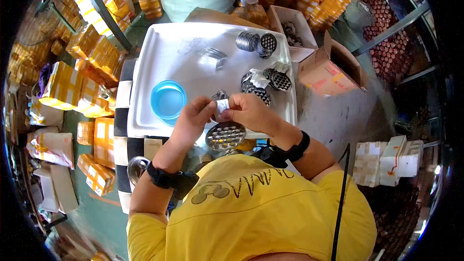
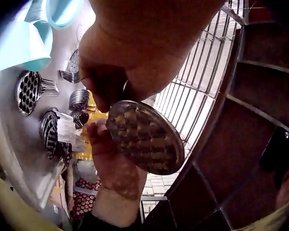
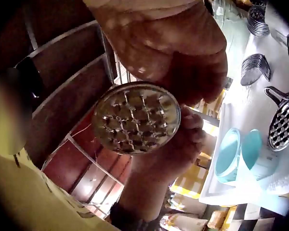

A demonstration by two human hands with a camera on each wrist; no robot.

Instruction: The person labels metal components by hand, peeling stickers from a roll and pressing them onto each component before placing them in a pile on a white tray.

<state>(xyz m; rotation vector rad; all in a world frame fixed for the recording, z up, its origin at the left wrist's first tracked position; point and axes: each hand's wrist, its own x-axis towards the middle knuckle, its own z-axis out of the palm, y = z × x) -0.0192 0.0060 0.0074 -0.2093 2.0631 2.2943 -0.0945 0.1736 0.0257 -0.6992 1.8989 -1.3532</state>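
Note:
In the head view, a metal masher with a round perforated head (image 1: 225,136) hangs below the two hands at the table's near edge. The left hand (image 1: 193,116) pinches its upper part with curled fingers. A small white paper piece (image 1: 222,107) lies between both hands, pinched by the thumb and fingers of the right hand (image 1: 253,112). Both hands meet behind the masher head (image 2: 145,137) in the left wrist view. The right wrist view shows the perforated face (image 3: 137,118) too; the fingers largely hide the handle.
The white tabletop (image 1: 145,75) carries a blue basin (image 1: 168,100) at left, fanned metal pieces (image 1: 212,55) in the middle and stacked mashers (image 1: 247,41) at right, some with white paper (image 1: 260,79). An open cardboard box (image 1: 328,75) stands right, taped cartons (image 1: 104,140) left.

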